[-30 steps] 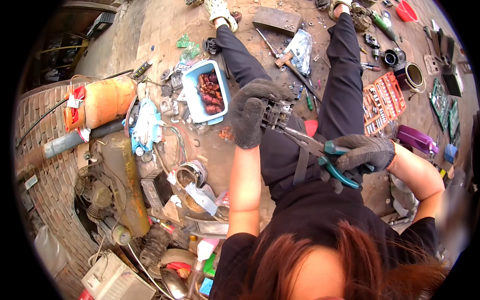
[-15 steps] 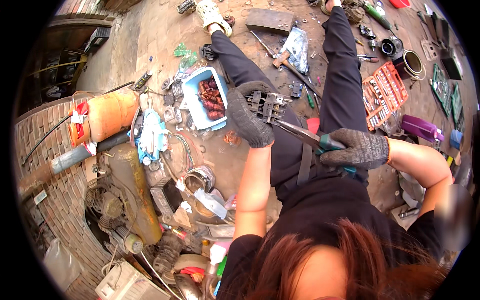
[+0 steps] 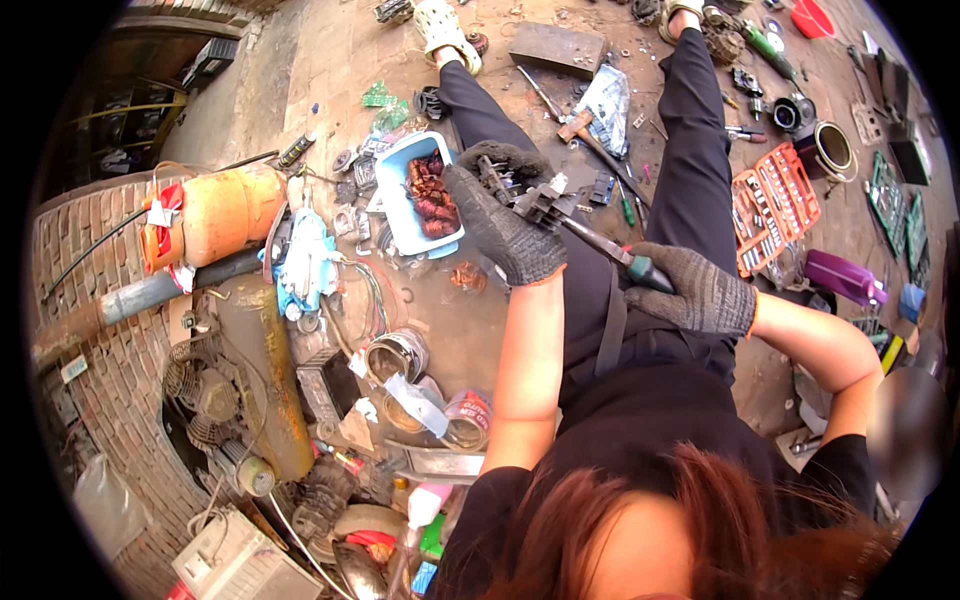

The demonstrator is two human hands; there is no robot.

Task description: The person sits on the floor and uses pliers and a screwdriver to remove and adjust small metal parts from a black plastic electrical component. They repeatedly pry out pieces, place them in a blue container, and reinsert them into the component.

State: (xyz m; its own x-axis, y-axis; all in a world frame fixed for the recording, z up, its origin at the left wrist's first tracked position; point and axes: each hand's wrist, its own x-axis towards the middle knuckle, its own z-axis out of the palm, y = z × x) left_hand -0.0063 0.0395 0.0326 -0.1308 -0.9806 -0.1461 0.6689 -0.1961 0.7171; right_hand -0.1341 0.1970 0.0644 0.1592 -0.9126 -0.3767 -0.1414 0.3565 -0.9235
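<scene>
My left hand (image 3: 512,240), in a dark grey knit glove, is closed around a dark, blocky part (image 3: 540,206) with metal pieces on it, perhaps from an electrical switch. My right hand (image 3: 702,290), gloved alike, grips the green handle of a pair of pliers (image 3: 600,240). The jaws of the pliers meet the near side of the part; whether they pinch a piece of it is too small to tell. Just left of my left hand stands a light blue basin (image 3: 393,205) holding reddish-brown copper windings (image 3: 432,200).
Beyond my hands lie a hammer (image 3: 577,127), a clear plastic bag (image 3: 608,105) and a dark metal block (image 3: 556,50). An orange socket set (image 3: 775,205) and a purple bottle (image 3: 845,278) are at right. An orange gas cylinder (image 3: 225,218) and open cans (image 3: 397,355) occupy the left.
The part in my left hand has turned and tilted. My right hand and the pliers have shifted slightly left, and the handles are now mostly inside my hand.
</scene>
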